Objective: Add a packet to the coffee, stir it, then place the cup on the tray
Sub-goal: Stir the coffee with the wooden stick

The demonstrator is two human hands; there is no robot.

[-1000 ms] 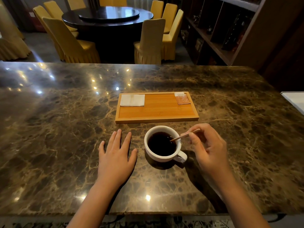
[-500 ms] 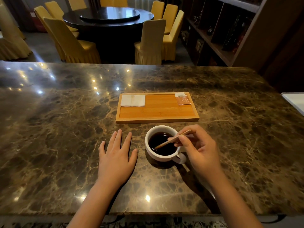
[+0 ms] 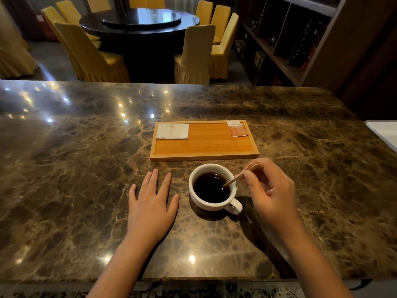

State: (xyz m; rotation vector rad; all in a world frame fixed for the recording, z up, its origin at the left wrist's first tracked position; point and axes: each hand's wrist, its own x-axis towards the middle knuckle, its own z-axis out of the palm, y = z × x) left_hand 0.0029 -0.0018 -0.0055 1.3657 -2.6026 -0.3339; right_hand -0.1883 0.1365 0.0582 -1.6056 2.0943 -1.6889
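On the marble counter (image 3: 86, 179) just before the tray (image 3: 204, 157), the right hand (image 3: 272, 194) pinches a stirrer (image 3: 238, 178) in the cup (image 3: 211, 204), left hand (image 3: 150, 207) flat and empty; stirring is underway, lifting the cup onto the tray likely follows.

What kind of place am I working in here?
Probably a restaurant or hotel dining room: a round table with a turntable top, ringed by yellow-covered banquet chairs, beyond a polished marble counter.

Dark marble counter (image 3: 75, 168), folded white napkin (image 3: 172, 131), round dark dining table (image 3: 139, 22) ringed by yellow-covered chairs (image 3: 194, 54), wooden shelving (image 3: 300, 46) at right.
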